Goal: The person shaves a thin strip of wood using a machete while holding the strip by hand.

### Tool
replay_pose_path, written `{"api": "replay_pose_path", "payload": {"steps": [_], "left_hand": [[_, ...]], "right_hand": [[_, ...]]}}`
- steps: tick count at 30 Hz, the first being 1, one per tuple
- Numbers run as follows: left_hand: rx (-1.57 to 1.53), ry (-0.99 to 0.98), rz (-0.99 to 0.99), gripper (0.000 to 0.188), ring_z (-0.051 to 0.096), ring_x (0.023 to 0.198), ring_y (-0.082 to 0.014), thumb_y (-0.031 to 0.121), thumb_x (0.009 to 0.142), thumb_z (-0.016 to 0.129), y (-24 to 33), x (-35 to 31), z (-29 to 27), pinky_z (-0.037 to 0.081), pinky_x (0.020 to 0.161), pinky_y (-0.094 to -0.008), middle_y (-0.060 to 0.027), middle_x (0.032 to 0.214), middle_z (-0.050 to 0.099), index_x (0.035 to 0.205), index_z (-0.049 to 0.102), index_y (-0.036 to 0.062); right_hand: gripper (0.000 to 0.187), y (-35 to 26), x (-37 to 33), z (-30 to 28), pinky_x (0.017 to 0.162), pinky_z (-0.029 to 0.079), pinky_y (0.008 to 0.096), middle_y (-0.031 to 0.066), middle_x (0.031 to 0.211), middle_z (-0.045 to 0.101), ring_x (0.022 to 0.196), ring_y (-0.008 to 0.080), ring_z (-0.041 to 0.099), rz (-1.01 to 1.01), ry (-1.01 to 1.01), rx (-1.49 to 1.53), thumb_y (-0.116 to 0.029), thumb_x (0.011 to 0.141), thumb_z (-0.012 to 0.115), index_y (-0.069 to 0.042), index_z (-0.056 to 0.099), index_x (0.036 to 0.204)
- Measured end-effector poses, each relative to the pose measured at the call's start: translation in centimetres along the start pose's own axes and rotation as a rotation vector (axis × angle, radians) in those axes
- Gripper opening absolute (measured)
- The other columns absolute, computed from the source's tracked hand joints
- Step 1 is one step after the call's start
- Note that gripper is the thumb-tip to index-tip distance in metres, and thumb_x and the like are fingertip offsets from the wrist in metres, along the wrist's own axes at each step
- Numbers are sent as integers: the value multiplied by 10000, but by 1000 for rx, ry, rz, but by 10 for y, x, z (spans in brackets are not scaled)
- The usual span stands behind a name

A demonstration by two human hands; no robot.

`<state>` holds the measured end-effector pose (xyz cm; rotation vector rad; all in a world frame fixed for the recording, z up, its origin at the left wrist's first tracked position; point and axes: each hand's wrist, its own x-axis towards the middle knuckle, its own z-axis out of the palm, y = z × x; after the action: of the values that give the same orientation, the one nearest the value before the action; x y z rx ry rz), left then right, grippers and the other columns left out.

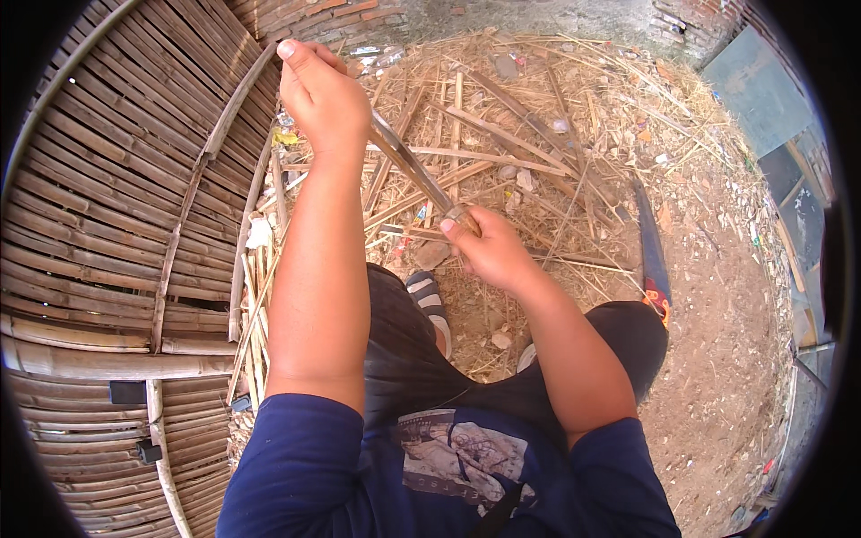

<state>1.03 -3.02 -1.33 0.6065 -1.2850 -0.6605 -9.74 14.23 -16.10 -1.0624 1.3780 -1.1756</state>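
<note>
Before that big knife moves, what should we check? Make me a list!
1. Right hand around the wooden handle: ok.
2. Left hand clear of the blade: cannot tell, the blade's far end is hidden.
3. Gloves on: not ok, both hands are bare.
4. Saw out of the hands: ok, it lies to the right.
5. Ground tidy: not ok, strips are scattered ahead.

Ground [726, 359] is bounded left by a slat wall [117, 188], ahead by a brick wall [574, 22], right by panels [755, 85]. Sticks [504, 134] are strewn on it; a saw [650, 229] is laid to their right; a knife [421, 175] is held in the right hand [491, 251].
</note>
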Motion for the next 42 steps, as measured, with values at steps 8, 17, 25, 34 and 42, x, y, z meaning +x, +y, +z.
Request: {"api": "replay_pose_path", "payload": {"steps": [8,17,25,34,42], "left_hand": [[38,-10,45,633,437,556,-134,504,1109,276,-6,2,-6,353,532,-294,-20,598,458,736,494,42],[-12,6,24,614,395,503,-124,509,1108,278,0,0,-12,333,485,-291,-13,591,427,721,458,67],[-7,4,2,617,428,535,-133,514,1106,287,2,-4,-3,358,517,-299,-20,599,448,731,473,61],[-83,-15,-12,623,430,553,-127,510,1107,280,8,-11,6,346,533,-292,-14,600,455,721,471,60],[10,39,17,583,369,529,-128,510,1105,254,9,-13,-5,309,499,-291,-13,604,383,762,429,73]], "right_hand": [[422,-60,-29,-16,580,473,359,47,686,587,598,167,558,-259,267,191,-423,1028,606,-3,595,1052],[536,10,7,18,688,515,504,233,703,635,705,438,659,-162,193,-520,-492,995,591,42,559,972],[504,-14,-1,-7,473,347,234,-24,662,450,484,59,385,330,-197,556,-564,1044,500,-63,540,1020],[525,-48,-27,-14,499,408,258,6,657,518,527,89,470,-342,183,225,-544,1078,419,-44,561,1001],[590,7,8,17,705,511,523,253,741,656,741,458,661,-155,191,-515,-540,1035,496,40,588,986]]}}
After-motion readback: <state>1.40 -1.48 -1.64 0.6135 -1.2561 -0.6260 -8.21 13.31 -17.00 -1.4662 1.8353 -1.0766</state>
